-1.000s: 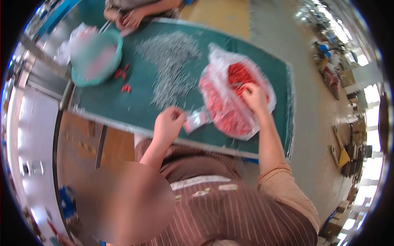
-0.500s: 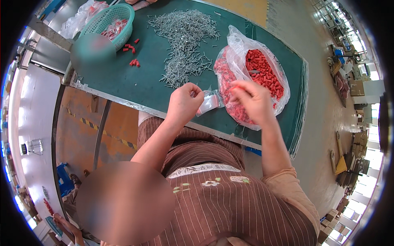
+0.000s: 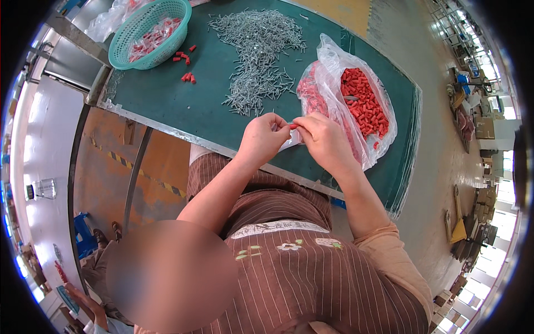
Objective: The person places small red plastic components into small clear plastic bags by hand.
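Plug of red plastic [image 3: 293,127] sits pinched by the right hand [image 3: 325,138] above the near edge of the green worktop [image 3: 208,106]; the left hand [image 3: 264,135] meets it with fingers drawn narrow, though what they grip is hidden. A light, steady pinch leaving the ends clear should serve best. Toward the right edge lies a clear bag [image 3: 328,50] of red plugs; toward the far edge, a pile of metal screws or nails [image 3: 253,92]; by the left edge, a turquoise basket [image 3: 182,40]. Grey workshop floor [image 3: 397,61] runs beyond.
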